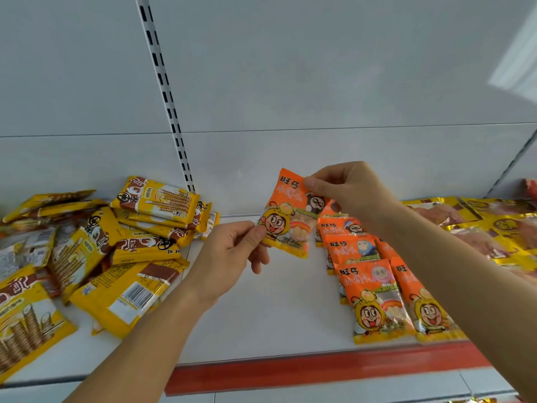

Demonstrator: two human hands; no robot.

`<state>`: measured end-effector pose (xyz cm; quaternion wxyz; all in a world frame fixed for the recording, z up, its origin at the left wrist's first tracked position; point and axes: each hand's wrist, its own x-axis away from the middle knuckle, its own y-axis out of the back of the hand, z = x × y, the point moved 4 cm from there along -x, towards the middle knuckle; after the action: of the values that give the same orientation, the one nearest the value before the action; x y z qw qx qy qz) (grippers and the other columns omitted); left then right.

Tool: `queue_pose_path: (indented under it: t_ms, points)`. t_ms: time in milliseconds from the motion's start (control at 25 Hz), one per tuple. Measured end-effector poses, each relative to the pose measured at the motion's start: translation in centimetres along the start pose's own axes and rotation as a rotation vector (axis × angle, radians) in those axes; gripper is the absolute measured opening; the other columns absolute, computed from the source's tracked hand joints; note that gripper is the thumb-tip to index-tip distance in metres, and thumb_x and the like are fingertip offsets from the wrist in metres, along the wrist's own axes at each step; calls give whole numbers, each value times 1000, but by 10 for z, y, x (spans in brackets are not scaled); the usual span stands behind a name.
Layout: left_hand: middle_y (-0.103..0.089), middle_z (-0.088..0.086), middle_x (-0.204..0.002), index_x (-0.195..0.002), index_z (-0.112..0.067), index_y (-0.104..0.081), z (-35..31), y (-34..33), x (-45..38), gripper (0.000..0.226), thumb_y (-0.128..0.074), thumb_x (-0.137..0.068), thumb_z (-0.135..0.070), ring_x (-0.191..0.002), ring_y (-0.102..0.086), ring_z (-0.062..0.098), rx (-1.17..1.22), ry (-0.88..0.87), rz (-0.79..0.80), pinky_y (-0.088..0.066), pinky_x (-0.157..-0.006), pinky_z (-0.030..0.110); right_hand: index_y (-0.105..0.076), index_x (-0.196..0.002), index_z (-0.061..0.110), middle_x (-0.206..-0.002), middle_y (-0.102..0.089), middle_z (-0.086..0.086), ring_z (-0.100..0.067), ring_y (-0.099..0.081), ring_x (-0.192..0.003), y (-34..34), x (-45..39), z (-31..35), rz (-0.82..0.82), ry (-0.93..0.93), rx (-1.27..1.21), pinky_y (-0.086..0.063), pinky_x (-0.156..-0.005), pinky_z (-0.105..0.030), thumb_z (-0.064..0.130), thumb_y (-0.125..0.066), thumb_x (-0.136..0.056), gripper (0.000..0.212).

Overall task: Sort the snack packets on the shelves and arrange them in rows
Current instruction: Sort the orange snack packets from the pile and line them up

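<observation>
Item: orange snack packet [287, 216], held above the white shelf [261, 309] at centre frame, tilted, printed face toward the camera.

Left hand [232, 248] — thumb and fingers pinch the packet's lower left edge; forearm rises from the lower left of the frame.

Right hand [345, 187] — fingertips pinch the top right corner, knuckles up; forearm enters from the right edge.

Handling note: the step appears to be placement into the orange packet rows [374, 286] at right of centre. Best squared upright and face-up, then overlapped evenly with the rear packets — kept apart from the yellow wafer-roll packets [122, 248] heaped at left.
</observation>
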<state>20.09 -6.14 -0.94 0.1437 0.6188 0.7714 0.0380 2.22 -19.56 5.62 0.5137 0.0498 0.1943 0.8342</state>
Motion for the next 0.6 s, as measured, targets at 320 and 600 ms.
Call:
queue_pose_path:
  t_ms: [320,600]
  points:
    - [-58,-11,-61,-86,-11,-70,33,-3,-30,37,-43,-107,-24,-62,-53,9,-529,134,-55,-32,-53,21,-76,-101,19,-87,-72,7,-2,-63,-73,-17,-61,-21,184,133,570,-47,-62,-13,8,-66,-94,17]
    - [-68,-9,-81,-85,-24,-74,48,-12,-46,15,-70,-91,-37,-80,-63,11,-756,141,-189,-50,-67,30,-71,-102,25,-102,-70,-2,-26,-66,-92,-42,-85,-27,110,244,1071,-45,-67,-30,10,-62,-94,19]
